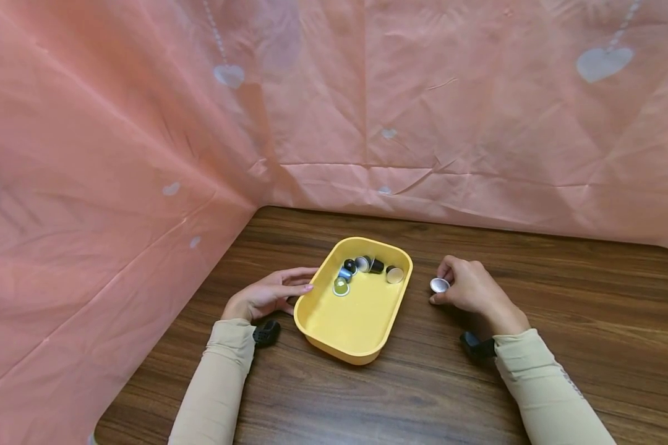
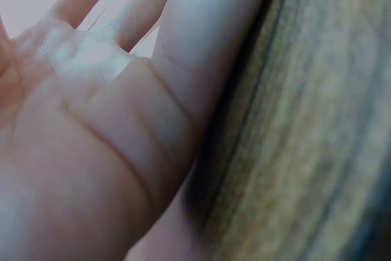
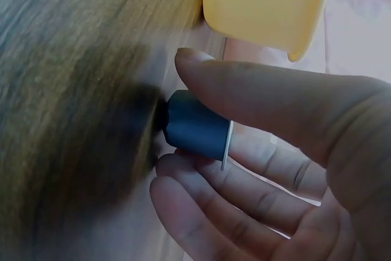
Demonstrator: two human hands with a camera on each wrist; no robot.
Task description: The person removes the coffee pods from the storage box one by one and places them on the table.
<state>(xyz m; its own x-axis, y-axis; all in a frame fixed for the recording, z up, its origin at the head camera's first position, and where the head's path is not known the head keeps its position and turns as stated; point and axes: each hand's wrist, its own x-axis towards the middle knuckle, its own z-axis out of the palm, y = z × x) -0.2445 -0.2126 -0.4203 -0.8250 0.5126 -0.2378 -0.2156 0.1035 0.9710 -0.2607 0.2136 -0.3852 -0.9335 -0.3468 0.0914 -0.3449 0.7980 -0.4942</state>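
A dark blue coffee capsule (image 3: 198, 125) with a pale rim sits between the thumb and fingers of my right hand (image 1: 470, 287), which pinches it just above or at the wooden table, right of the yellow tray (image 1: 356, 355). In the head view this capsule's silvery lid (image 1: 440, 285) faces up. My left hand (image 1: 267, 293) rests against the tray's left side, fingers fairly straight and thumb by the rim. Inside the tray lie several capsules: a green one (image 1: 341, 285), a blue one (image 1: 344, 274) and dark ones (image 1: 376, 266) toward the far end. The left wrist view shows mostly palm (image 2: 104, 132).
The brown wooden table (image 1: 590, 309) extends around the tray. Pink cloth with hearts (image 1: 451, 123) hangs behind the table and along its left side. Dark wrist-worn devices sit at the left wrist (image 1: 266, 333) and right wrist (image 1: 477, 346).
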